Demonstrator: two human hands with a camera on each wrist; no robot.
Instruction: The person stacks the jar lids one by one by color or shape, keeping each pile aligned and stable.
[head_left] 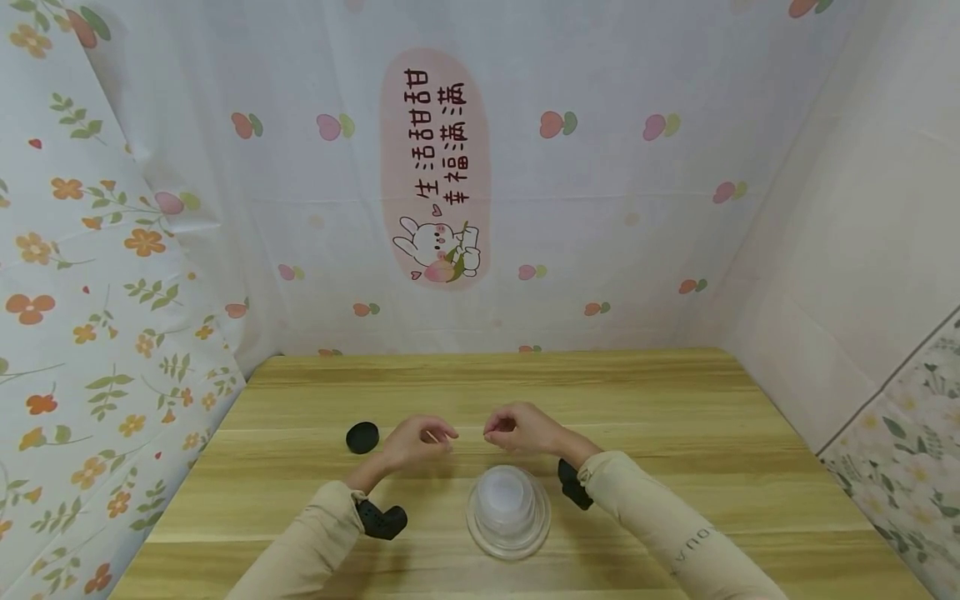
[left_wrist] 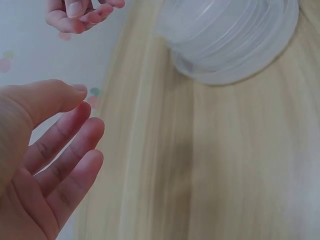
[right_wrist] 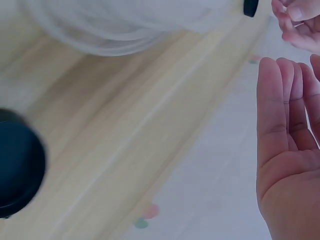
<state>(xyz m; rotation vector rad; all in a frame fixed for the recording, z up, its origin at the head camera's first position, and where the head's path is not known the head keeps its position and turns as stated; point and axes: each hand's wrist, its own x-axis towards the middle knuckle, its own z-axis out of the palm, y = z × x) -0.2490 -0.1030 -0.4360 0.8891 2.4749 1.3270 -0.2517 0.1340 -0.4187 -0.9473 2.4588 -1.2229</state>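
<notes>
Stacked clear plastic tubs or bowls (head_left: pixel 504 500), seemingly upside down, stand on a wider clear round base near the table's front; their exact kind cannot be told. Beyond them, the left hand (head_left: pixel 420 440) hovers over the table with loosely bent fingers and nothing in its grasp. Facing it from the right is the right hand (head_left: pixel 525 429), also holding nothing. In the right wrist view its fingers (right_wrist: pixel 272 100) look nearly straight. A gap separates the two hands, and neither touches the plastic pieces. Left of the left hand lies a black round lid-like disc (head_left: pixel 363 437).
The wooden table (head_left: pixel 637 392) meets a printed cloth backdrop (head_left: pixel 600 208) at its far edge. Black wrist cameras (head_left: pixel 384 520) sit on both wrists. A dark round thing (right_wrist: pixel 20 167) shows at the right wrist view's left edge; its kind is unclear.
</notes>
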